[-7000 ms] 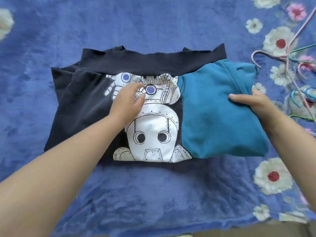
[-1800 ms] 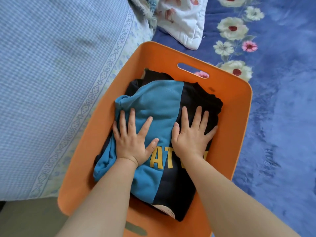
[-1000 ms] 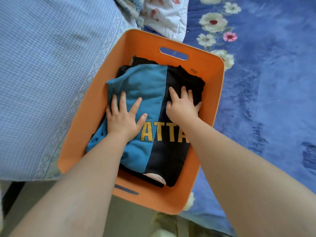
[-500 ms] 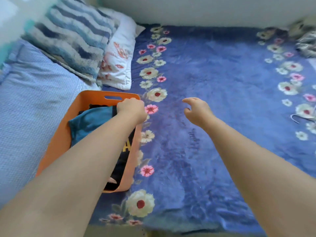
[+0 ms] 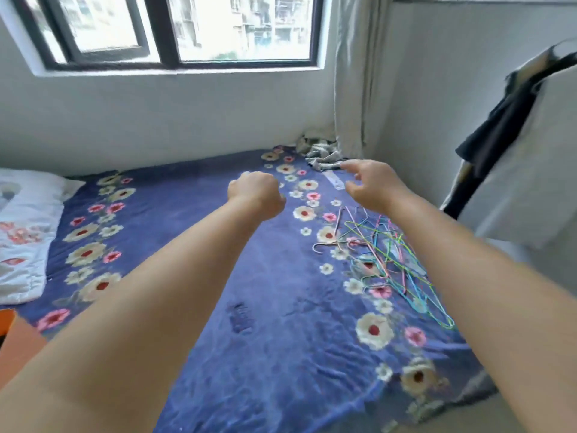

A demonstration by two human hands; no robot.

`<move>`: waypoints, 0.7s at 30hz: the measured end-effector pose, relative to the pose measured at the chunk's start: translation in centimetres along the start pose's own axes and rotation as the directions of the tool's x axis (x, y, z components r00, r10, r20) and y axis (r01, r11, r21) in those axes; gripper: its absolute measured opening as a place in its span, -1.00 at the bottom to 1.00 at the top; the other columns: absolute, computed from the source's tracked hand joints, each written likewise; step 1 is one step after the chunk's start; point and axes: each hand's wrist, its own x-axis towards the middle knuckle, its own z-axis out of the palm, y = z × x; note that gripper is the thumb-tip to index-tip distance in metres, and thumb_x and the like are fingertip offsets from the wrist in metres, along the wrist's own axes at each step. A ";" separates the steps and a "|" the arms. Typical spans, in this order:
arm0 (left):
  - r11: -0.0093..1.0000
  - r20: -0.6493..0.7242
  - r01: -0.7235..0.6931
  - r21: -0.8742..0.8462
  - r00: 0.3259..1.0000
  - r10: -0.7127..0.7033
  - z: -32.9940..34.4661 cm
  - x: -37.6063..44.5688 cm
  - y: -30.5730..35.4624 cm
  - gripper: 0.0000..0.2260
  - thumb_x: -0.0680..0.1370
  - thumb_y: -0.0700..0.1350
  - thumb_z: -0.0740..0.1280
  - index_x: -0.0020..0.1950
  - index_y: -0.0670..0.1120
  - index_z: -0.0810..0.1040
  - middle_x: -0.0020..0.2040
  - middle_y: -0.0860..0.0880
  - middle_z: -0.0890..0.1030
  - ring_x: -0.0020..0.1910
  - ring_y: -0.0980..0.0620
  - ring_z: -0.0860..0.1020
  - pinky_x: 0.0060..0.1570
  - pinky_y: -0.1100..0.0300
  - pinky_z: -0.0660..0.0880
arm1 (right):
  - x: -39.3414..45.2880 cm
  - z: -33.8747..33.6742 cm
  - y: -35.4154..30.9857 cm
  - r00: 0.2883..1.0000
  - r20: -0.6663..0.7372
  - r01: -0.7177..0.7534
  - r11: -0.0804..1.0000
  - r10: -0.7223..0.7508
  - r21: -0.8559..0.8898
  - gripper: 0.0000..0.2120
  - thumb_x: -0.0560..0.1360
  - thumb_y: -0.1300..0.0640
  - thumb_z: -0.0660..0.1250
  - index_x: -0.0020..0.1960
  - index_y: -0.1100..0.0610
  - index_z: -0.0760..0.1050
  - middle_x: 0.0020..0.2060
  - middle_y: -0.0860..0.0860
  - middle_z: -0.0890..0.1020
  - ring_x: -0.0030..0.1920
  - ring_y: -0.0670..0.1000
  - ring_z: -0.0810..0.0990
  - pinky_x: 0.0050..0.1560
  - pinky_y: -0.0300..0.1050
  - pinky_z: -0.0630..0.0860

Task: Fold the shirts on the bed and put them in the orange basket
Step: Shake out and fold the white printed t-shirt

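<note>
A crumpled grey patterned garment [image 5: 321, 154] lies in the far right corner of the bed, against the wall. My right hand [image 5: 373, 184] reaches out toward it with fingers apart and holds nothing. My left hand [image 5: 256, 195] hovers over the blue floral blanket [image 5: 218, 239] in a loose fist, empty. Only a corner of the orange basket [image 5: 12, 339] shows at the lower left edge; the folded shirts in it are out of view.
A heap of coloured wire hangers [image 5: 384, 257] lies on the right side of the bed. A white floral pillow [image 5: 22, 232] sits at the left. Dark and white clothes [image 5: 512, 145] hang at the far right. A window and curtain stand behind the bed.
My view has lifted and swung right, from the basket to the far corner of the bed. Both hands have left the basket and now stretch toward the corner garment.
</note>
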 end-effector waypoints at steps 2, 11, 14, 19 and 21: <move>0.997 -0.042 -0.074 -0.017 0.996 0.073 -2.1 1.2 6.0 -0.77 0.56 -0.08 0.14 0.06 -0.15 0.53 0.14 -0.13 0.53 0.15 -0.14 0.45 -0.10 0.15 0.33 | -1.1 -4.4 4.6 0.996 -0.073 -0.058 0.998 0.058 0.000 -0.62 0.50 0.26 0.19 0.32 0.19 0.42 0.25 0.17 0.50 0.22 0.15 0.47 0.14 -0.16 0.34; 0.937 -0.173 -0.349 -0.008 0.923 0.342 -9.5 7.2 27.7 -0.77 0.51 -0.12 0.19 0.07 -0.12 0.56 0.11 -0.13 0.56 0.11 -0.15 0.50 -0.15 0.17 0.34 | -5.8 -18.9 21.9 0.905 -0.306 -0.281 0.956 0.295 0.090 -0.62 0.52 0.26 0.19 0.32 0.17 0.42 0.20 0.13 0.54 0.18 0.12 0.49 0.17 -0.17 0.34; 0.906 -0.217 -0.422 -0.018 0.886 0.409 -11.8 10.2 34.3 -0.77 0.49 -0.11 0.18 0.05 -0.12 0.56 0.07 -0.09 0.56 0.06 -0.13 0.52 -0.18 0.18 0.33 | -6.2 -22.6 27.7 0.868 -0.348 -0.349 0.934 0.354 0.080 -0.63 0.52 0.25 0.19 0.32 0.15 0.43 0.20 0.12 0.54 0.18 0.12 0.50 0.15 -0.16 0.37; 0.853 -0.280 -0.521 -0.038 0.825 0.492 -15.1 15.6 44.8 -0.80 0.51 -0.10 0.16 -0.02 -0.12 0.54 -0.20 -0.01 0.46 -0.13 -0.08 0.45 -0.26 0.17 0.33 | -4.3 -28.6 36.7 0.813 -0.415 -0.432 0.901 0.408 0.037 -0.64 0.53 0.24 0.17 0.32 0.16 0.43 0.20 0.12 0.54 0.18 0.13 0.50 0.16 -0.13 0.39; 0.842 -0.301 -0.537 -0.055 0.813 0.499 -16.5 17.8 48.8 -0.86 0.52 -0.11 0.16 -0.10 -0.10 0.49 -0.28 0.01 0.41 -0.15 -0.07 0.45 -0.32 0.21 0.31 | -3.1 -31.3 39.9 0.800 -0.432 -0.456 0.890 0.416 0.014 -0.64 0.53 0.24 0.16 0.31 0.15 0.44 0.20 0.11 0.55 0.19 0.12 0.49 0.17 -0.15 0.38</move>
